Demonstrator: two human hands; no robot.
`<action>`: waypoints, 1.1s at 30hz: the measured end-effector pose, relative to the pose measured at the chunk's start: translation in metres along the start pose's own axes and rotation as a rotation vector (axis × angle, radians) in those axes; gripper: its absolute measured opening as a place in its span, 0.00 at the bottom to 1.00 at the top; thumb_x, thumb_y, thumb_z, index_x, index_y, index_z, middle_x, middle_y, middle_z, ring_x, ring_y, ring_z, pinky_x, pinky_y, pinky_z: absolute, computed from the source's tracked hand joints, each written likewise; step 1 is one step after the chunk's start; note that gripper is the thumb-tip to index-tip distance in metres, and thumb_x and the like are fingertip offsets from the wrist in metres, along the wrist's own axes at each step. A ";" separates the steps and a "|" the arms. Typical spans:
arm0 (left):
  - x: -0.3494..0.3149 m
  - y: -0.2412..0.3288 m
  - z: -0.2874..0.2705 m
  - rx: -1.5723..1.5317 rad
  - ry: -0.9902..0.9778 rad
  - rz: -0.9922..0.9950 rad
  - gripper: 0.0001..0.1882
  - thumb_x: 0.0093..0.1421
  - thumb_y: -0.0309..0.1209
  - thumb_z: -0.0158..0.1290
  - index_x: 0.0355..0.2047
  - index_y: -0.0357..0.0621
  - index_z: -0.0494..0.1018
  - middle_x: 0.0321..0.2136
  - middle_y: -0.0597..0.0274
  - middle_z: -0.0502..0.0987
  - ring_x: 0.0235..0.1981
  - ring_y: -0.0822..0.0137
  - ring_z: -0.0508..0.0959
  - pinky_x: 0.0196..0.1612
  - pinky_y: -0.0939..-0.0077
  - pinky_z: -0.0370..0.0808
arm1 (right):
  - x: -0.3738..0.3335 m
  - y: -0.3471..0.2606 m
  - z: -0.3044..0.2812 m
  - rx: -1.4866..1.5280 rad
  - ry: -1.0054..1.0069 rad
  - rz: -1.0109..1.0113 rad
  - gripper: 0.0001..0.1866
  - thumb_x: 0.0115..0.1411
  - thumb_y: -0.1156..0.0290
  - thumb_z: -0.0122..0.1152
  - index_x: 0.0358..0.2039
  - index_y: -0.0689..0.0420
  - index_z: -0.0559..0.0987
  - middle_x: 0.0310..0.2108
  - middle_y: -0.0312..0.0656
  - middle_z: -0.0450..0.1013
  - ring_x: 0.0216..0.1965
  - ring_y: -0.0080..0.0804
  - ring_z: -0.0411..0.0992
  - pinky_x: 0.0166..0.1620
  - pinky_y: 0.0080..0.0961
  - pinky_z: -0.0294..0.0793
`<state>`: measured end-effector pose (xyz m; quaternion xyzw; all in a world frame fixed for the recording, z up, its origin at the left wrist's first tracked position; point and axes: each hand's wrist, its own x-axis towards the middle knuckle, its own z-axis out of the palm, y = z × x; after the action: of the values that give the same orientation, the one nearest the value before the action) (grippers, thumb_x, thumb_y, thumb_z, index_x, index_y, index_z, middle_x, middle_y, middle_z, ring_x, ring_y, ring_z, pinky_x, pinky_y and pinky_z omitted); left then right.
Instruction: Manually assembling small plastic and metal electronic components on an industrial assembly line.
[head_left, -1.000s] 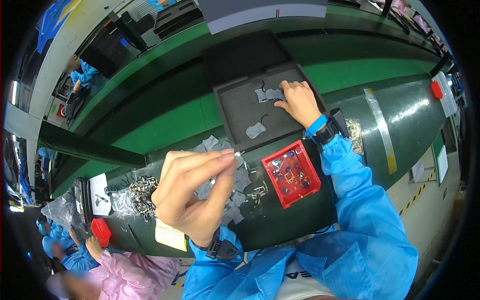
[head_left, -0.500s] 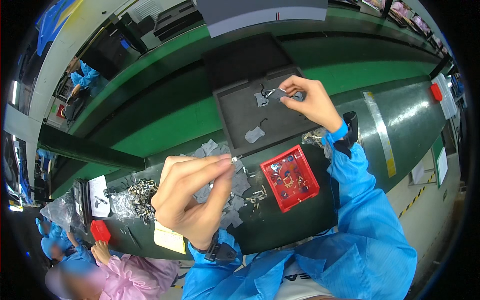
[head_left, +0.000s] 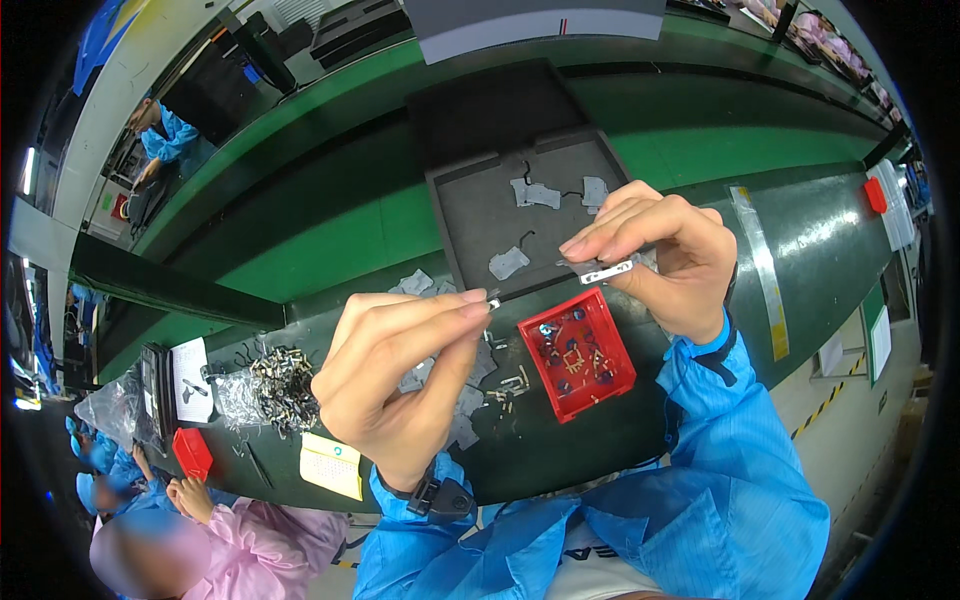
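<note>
My left hand [head_left: 395, 380] pinches a very small silver-white piece [head_left: 494, 304] between thumb and fingertips. To its right, my right hand [head_left: 675, 255] grips a short, flat silver-white metal part [head_left: 607, 272] with a dark or clear end by the fingers. The two hands are apart, held above the near edge of a black tray [head_left: 462, 240]. In that tray lie grey flat pieces with thin black cables, one nearer [head_left: 509, 264] and others farther back [head_left: 541, 195]. More grey flat pieces [head_left: 462, 425] lie on the table, partly hidden behind my left hand.
A red bin [head_left: 625, 383] with small metal and blue bits stands below my right hand. Loose small metal parts [head_left: 512, 385] lie beside it. At left are a heap of cabled parts [head_left: 283, 388], tweezers [head_left: 258, 465], a yellow notepad [head_left: 331, 466] and a person in pink [head_left: 275, 555].
My right hand has come back from the tray's far side toward my left hand, with the silver-white part now plainly showing. My left hand has shifted slightly right.
</note>
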<state>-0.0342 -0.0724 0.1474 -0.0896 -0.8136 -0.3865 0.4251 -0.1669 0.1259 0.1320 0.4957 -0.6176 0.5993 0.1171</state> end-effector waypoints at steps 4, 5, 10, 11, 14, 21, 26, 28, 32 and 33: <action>-0.001 0.000 -0.001 -0.005 0.001 0.001 0.16 0.42 0.13 0.66 0.33 0.40 0.82 0.31 0.59 0.84 0.31 0.63 0.80 0.36 0.74 0.75 | 0.001 -0.001 0.002 0.006 -0.005 -0.017 0.09 0.50 0.82 0.69 0.29 0.58 0.77 0.30 0.45 0.82 0.36 0.37 0.82 0.44 0.33 0.72; -0.001 -0.001 -0.001 -0.007 0.003 0.005 0.16 0.42 0.13 0.66 0.33 0.40 0.82 0.31 0.59 0.84 0.31 0.64 0.80 0.36 0.74 0.75 | 0.003 0.001 0.001 -0.037 -0.037 -0.030 0.08 0.49 0.82 0.69 0.30 0.58 0.79 0.30 0.43 0.82 0.35 0.35 0.81 0.43 0.31 0.73; 0.000 0.002 0.002 -0.048 0.015 -0.003 0.15 0.40 0.11 0.65 0.31 0.38 0.81 0.30 0.57 0.84 0.32 0.63 0.79 0.37 0.75 0.75 | -0.002 0.056 -0.004 -0.391 -0.266 0.050 0.07 0.47 0.77 0.69 0.29 0.58 0.81 0.27 0.41 0.79 0.31 0.37 0.76 0.41 0.29 0.69; 0.001 0.006 -0.001 -0.040 0.005 0.004 0.16 0.39 0.09 0.65 0.29 0.35 0.80 0.29 0.54 0.83 0.33 0.63 0.79 0.38 0.76 0.74 | -0.005 0.071 -0.002 -0.541 -0.270 0.085 0.06 0.48 0.76 0.69 0.29 0.57 0.81 0.27 0.42 0.78 0.31 0.39 0.75 0.41 0.30 0.69; 0.000 0.006 -0.001 -0.047 -0.008 0.015 0.16 0.38 0.09 0.65 0.28 0.35 0.80 0.29 0.54 0.83 0.33 0.63 0.79 0.37 0.76 0.74 | -0.019 0.107 0.005 -0.799 -0.272 0.165 0.06 0.50 0.72 0.68 0.28 0.57 0.81 0.29 0.41 0.78 0.34 0.41 0.75 0.42 0.34 0.71; 0.000 0.006 0.000 -0.061 0.002 0.021 0.15 0.37 0.09 0.65 0.27 0.35 0.80 0.29 0.55 0.83 0.33 0.63 0.79 0.36 0.76 0.74 | -0.040 0.136 0.006 -0.730 -0.422 0.206 0.11 0.54 0.65 0.67 0.36 0.56 0.83 0.34 0.45 0.79 0.40 0.46 0.75 0.47 0.38 0.72; -0.003 0.005 0.006 -0.145 -0.039 -0.171 0.16 0.44 0.15 0.66 0.36 0.36 0.82 0.29 0.58 0.84 0.28 0.68 0.79 0.34 0.76 0.75 | 0.001 0.020 0.015 0.098 -0.216 0.220 0.13 0.55 0.71 0.70 0.41 0.60 0.83 0.34 0.44 0.80 0.35 0.33 0.78 0.40 0.28 0.75; -0.004 0.002 0.011 -0.190 -0.057 -0.183 0.18 0.44 0.15 0.66 0.39 0.34 0.81 0.28 0.58 0.84 0.27 0.69 0.79 0.33 0.78 0.75 | -0.001 -0.010 0.016 0.162 -0.248 0.233 0.13 0.54 0.76 0.71 0.41 0.60 0.84 0.32 0.42 0.80 0.32 0.26 0.78 0.36 0.23 0.75; -0.005 0.004 0.016 -0.358 -0.097 -0.261 0.22 0.46 0.14 0.66 0.44 0.32 0.79 0.29 0.56 0.84 0.29 0.72 0.80 0.33 0.81 0.76 | -0.007 -0.017 0.013 0.144 -0.159 0.213 0.08 0.54 0.78 0.70 0.35 0.63 0.83 0.28 0.42 0.79 0.28 0.25 0.77 0.33 0.20 0.74; -0.005 0.005 0.016 -0.357 -0.098 -0.261 0.22 0.46 0.14 0.66 0.44 0.32 0.79 0.29 0.56 0.84 0.29 0.72 0.80 0.33 0.81 0.76 | -0.007 -0.015 0.013 0.131 -0.122 0.223 0.05 0.55 0.79 0.69 0.32 0.64 0.82 0.26 0.41 0.79 0.27 0.22 0.76 0.33 0.18 0.74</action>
<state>-0.0388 -0.0564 0.1414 -0.0759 -0.7565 -0.5714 0.3090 -0.1464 0.1215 0.1335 0.4663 -0.6343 0.6162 -0.0205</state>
